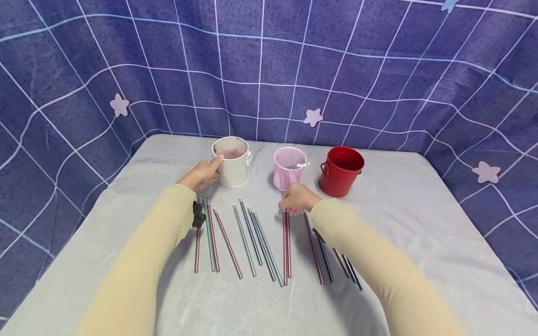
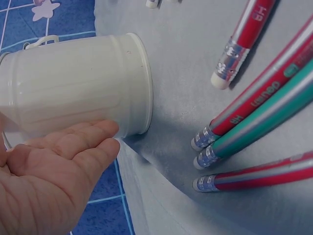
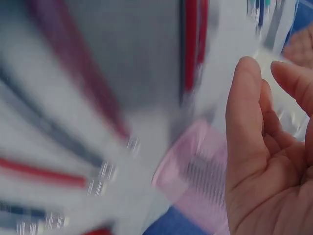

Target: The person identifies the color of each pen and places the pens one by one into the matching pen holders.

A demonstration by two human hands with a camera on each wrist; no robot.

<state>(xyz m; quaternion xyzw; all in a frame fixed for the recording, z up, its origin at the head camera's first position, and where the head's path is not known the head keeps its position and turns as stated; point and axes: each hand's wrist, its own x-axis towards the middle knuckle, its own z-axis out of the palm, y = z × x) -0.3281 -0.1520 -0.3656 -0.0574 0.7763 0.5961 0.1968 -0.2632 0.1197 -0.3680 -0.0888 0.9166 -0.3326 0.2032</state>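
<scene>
My left hand touches the left side of a white metal bucket, its thumb by the rim. In the left wrist view the fingers lie nearly straight along the bucket wall. My right hand hovers before a pink mesh cup, above the eraser ends of two red pencils. The right wrist view shows a gap between its thumb and bent fingers, with nothing held. Several white-tipped pencils lean inside the pink cup.
A red bucket stands right of the pink cup. Several red, green and dark pencils lie in a row on the grey cloth, such as a green pencil and a red pencil. A blue gridded curtain hangs behind.
</scene>
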